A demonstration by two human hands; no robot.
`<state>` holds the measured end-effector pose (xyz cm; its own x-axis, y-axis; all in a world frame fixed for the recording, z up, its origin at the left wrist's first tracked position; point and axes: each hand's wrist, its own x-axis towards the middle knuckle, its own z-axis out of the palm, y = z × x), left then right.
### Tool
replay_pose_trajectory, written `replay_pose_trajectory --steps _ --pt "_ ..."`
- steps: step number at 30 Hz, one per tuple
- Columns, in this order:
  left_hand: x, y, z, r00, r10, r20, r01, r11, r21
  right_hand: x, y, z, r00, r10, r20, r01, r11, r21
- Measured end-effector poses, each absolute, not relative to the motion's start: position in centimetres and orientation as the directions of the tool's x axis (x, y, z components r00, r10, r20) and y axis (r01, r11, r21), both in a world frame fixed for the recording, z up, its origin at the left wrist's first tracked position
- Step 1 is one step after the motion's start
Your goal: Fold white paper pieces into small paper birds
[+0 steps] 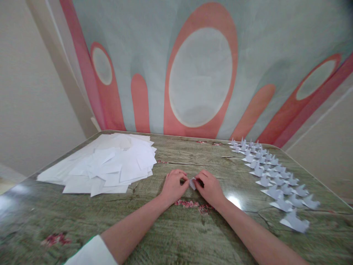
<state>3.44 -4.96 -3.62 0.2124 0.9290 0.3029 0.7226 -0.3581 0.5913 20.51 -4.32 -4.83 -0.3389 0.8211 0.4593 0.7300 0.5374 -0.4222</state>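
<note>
Looking well along. Already folded, set out in slanting rows down right side, near to far: birds (295, 221), roughly thirty by count, exact number uncertain through overlap at far end. Still flat, heaped at far left: sheets (110, 165), overlapping, too many to count. Partway, apparently: one piece (192, 184), small, shape partly hidden, at middle of table (176, 235). Pinching piece from left with left hand (174, 186), from right with right hand (210, 187).
</note>
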Motion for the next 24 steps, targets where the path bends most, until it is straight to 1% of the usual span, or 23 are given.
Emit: replay_pose_trajectory --steps 3,6,18,24 --pt "3.48 -4.97 -3.62 0.224 0.926 0.303 0.718 -0.367 0.592 20.65 -3.91 -5.01 -0.292 0.853 0.432 0.669 0.505 -0.545" --pt "3.46 -5.03 -3.53 0.231 0.922 0.309 0.721 -0.376 0.582 20.73 -3.66 -5.01 -0.282 0.866 0.413 0.619 0.493 -0.611" --pt "3.62 -5.17 -3.22 0.235 0.927 0.291 0.750 -0.363 0.552 20.70 -3.53 -5.13 -0.284 0.873 0.396 0.598 0.484 -0.639" --pt "3.63 -5.20 -3.18 0.241 0.929 0.282 0.758 -0.362 0.543 20.67 -3.62 -5.08 -0.306 0.870 0.386 0.625 0.489 -0.609"
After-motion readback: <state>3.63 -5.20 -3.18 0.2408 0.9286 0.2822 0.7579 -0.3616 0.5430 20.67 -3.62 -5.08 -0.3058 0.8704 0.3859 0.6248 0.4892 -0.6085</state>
